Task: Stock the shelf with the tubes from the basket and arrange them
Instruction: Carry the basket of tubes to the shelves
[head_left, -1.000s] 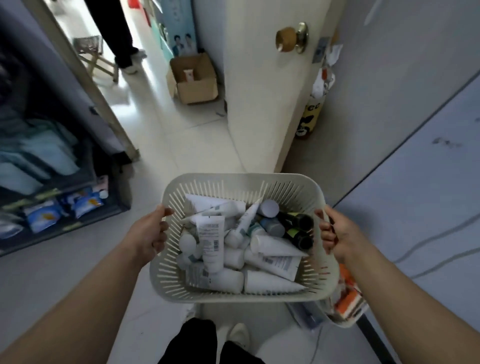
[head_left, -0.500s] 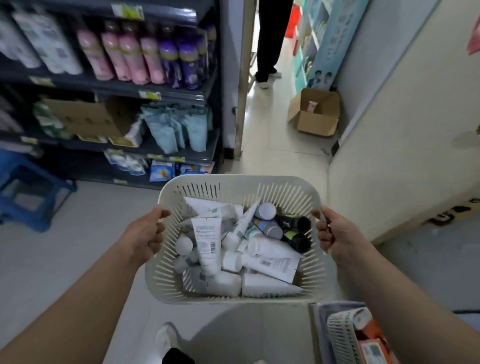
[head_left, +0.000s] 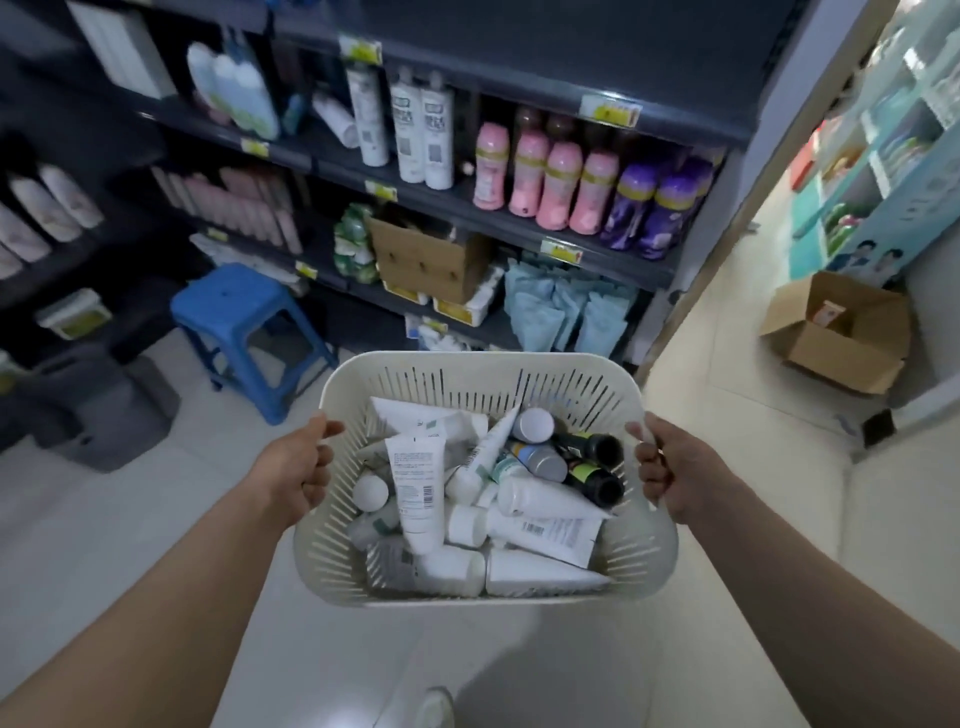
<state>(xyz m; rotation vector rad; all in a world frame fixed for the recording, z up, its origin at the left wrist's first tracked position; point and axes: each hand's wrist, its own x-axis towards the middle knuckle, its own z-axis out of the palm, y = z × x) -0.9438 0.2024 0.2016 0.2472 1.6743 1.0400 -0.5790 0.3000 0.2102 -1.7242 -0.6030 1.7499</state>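
Observation:
I carry a cream slotted basket (head_left: 483, 366) in front of me at waist height. My left hand (head_left: 296, 467) grips its left rim and my right hand (head_left: 680, 473) grips its right rim. Inside lie several tubes (head_left: 415, 488), mostly white, with two dark ones (head_left: 597, 467) at the right. A dark shelf unit (head_left: 467, 208) stands ahead, stocked with white, pink and purple bottles.
A blue plastic stool (head_left: 244, 322) stands on the floor left of the basket, a grey bin (head_left: 104, 410) further left. An open cardboard box (head_left: 841, 332) sits on the floor at the right by a doorway. A box (head_left: 421, 254) fills part of a lower shelf.
My view has swung left from the door and wall to face the shelves. The basket stays held in both hands, its contents unchanged.

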